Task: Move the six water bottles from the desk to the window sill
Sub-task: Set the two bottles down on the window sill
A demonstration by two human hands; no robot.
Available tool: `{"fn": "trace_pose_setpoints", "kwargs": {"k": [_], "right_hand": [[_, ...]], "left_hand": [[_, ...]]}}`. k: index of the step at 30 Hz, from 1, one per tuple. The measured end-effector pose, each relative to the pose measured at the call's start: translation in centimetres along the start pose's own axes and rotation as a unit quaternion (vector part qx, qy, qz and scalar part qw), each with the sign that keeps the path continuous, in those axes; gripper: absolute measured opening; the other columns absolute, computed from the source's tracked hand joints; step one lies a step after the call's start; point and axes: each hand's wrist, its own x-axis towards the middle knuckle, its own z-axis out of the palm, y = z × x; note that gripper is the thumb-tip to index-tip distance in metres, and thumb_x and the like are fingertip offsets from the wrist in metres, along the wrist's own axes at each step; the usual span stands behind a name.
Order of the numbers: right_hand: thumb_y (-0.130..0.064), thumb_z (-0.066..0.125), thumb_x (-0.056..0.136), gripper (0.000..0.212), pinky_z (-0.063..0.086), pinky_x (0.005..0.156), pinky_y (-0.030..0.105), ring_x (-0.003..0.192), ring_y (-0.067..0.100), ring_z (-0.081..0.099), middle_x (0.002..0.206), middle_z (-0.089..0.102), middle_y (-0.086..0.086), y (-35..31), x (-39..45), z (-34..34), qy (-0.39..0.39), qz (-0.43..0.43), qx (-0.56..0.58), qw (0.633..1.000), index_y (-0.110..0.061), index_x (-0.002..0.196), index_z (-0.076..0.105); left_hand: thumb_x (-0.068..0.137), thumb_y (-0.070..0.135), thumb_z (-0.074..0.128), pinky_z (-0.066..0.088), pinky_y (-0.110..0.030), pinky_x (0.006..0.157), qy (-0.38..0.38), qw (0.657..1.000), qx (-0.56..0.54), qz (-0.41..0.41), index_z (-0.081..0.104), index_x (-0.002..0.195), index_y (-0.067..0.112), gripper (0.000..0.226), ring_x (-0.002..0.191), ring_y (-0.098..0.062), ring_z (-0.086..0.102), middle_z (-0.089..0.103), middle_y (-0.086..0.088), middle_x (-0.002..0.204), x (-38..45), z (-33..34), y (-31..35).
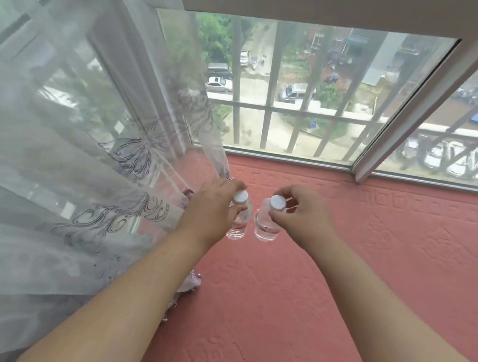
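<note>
Two clear water bottles stand upright side by side on the pink textured window sill (pixel 339 281), close together but with a narrow gap between them, a little way in from the glass. The left bottle (pixel 240 225) has a white cap (pixel 240 196) and a red-marked label low on its body; the left hand (pixel 214 207) reaches in from the lower left and holds it near the neck, its fingers (pixel 239 184) curled over the far side of the cap and the thumb pressed against the near side of the shoulder. The right bottle (pixel 265 228) carries the same white cap (pixel 277 202), and the right hand (pixel 299 214) comes in from the lower right, pinching it just under the cap, index finger arched over the top and thumb below. Whether the bottle bases rest fully on the sill cannot be told for sure, though they appear to touch it. A sheer embroidered curtain (pixel 70 161) hangs on the left, its gathered edge just beside the left hand. Beyond the window pane (pixel 301 92) are metal bars (pixel 270 107), parked cars and trees far below. No other bottles are in view.
</note>
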Motion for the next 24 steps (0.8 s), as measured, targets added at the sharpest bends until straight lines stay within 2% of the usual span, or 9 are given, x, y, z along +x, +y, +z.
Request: {"fn": "trace_pose_setpoints", "kwargs": {"k": [2, 4, 5, 7, 10, 14, 16, 19, 24], "right_hand": [[-0.019, 0.076, 0.072, 0.025, 0.049, 0.068, 0.023, 0.078, 0.003, 0.061, 0.086, 0.064, -0.013, 0.9, 1.9, 0.9, -0.004, 0.004, -0.002, 1.000, -0.032, 0.091, 0.069], [-0.015, 0.075, 0.071, 0.024, 0.041, 0.059, 0.009, 0.075, -0.003, 0.058, 0.081, 0.063, -0.015, 1.7, 3.6, 1.8, -0.002, -0.004, 0.002, 1.000, -0.030, 0.089, 0.069], [-0.014, 0.075, 0.071, 0.024, 0.038, 0.056, 0.006, 0.074, -0.006, 0.057, 0.080, 0.063, -0.016, 2.1, 4.4, 2.2, -0.002, -0.004, 0.002, 1.000, -0.028, 0.089, 0.069], [-0.013, 0.074, 0.073, 0.023, 0.037, 0.056, 0.008, 0.073, -0.005, 0.057, 0.080, 0.063, -0.016, 2.9, 5.8, 3.1, -0.007, 0.005, -0.003, 1.000, -0.027, 0.092, 0.070], [-0.013, 0.073, 0.075, 0.022, 0.045, 0.065, 0.022, 0.076, 0.002, 0.059, 0.084, 0.065, -0.014, 4.3, 7.6, 4.4, -0.008, 0.022, -0.015, 1.000, -0.024, 0.093, 0.070], [-0.015, 0.072, 0.075, 0.021, 0.038, 0.059, 0.012, 0.076, 0.002, 0.058, 0.088, 0.065, -0.011, 6.0, 9.6, 5.7, -0.012, 0.035, -0.034, 0.999, -0.025, 0.094, 0.071], [-0.015, 0.072, 0.075, 0.023, 0.041, 0.061, 0.016, 0.079, 0.006, 0.059, 0.090, 0.066, -0.010, 6.8, 10.5, 6.3, -0.017, 0.047, -0.042, 0.998, -0.026, 0.095, 0.071], [-0.010, 0.071, 0.074, 0.025, 0.048, 0.073, 0.027, 0.087, 0.014, 0.063, 0.092, 0.068, -0.006, 7.7, 11.4, 7.1, -0.029, 0.049, -0.054, 0.997, -0.022, 0.095, 0.072], [-0.010, 0.069, 0.077, 0.024, 0.041, 0.065, 0.021, 0.088, 0.011, 0.061, 0.090, 0.063, -0.013, 8.7, 12.0, 8.4, -0.037, 0.052, -0.054, 0.996, -0.024, 0.095, 0.071]], "left_hand": [[0.088, 0.028, 0.070, 0.042, -0.035, 0.094, -0.002, 1.000, 0.000, -0.008, 0.061, 0.123, 0.022, 0.036, 0.111, -0.020, 0.052, 0.062, 0.003, 0.117, 1.5, 1.3, -1.1], [0.088, 0.027, 0.071, 0.042, -0.035, 0.093, -0.006, 1.000, 0.000, -0.019, 0.062, 0.121, 0.021, 0.035, 0.110, -0.020, 0.052, 0.063, 0.003, 0.116, 3.0, 2.4, -2.1], [0.087, 0.026, 0.071, 0.042, -0.035, 0.092, -0.007, 1.000, -0.001, -0.025, 0.062, 0.119, 0.021, 0.034, 0.109, -0.021, 0.053, 0.063, 0.002, 0.115, 3.7, 3.0, -2.6], [0.086, 0.024, 0.071, 0.041, -0.032, 0.088, -0.008, 0.999, -0.010, -0.041, 0.063, 0.117, 0.021, 0.032, 0.107, -0.021, 0.053, 0.064, 0.002, 0.113, 5.0, 4.2, -3.3], [0.086, 0.022, 0.070, 0.040, -0.032, 0.087, -0.016, 0.998, -0.013, -0.064, 0.064, 0.117, 0.021, 0.031, 0.106, -0.022, 0.054, 0.065, -0.001, 0.113, 6.7, 6.0, -4.2], [0.085, 0.021, 0.071, 0.041, -0.032, 0.079, -0.017, 0.997, -0.009, -0.076, 0.065, 0.110, 0.019, 0.026, 0.100, -0.023, 0.056, 0.065, -0.002, 0.107, 8.2, 8.3, -5.4], [0.084, 0.020, 0.070, 0.042, -0.033, 0.078, -0.018, 0.997, -0.002, -0.080, 0.064, 0.106, 0.020, 0.023, 0.097, -0.023, 0.056, 0.064, -0.001, 0.103, 8.7, 9.3, -6.0], [0.083, 0.016, 0.071, 0.045, -0.037, 0.084, -0.032, 0.995, -0.005, -0.090, 0.066, 0.106, 0.019, 0.024, 0.098, -0.024, 0.058, 0.065, -0.003, 0.104, 9.2, 10.6, -6.6], [0.081, 0.015, 0.068, 0.048, -0.039, 0.081, -0.042, 0.993, -0.019, -0.110, 0.066, 0.101, 0.021, 0.020, 0.092, -0.020, 0.059, 0.065, 0.000, 0.100, 9.6, 11.8, -6.9]]}}
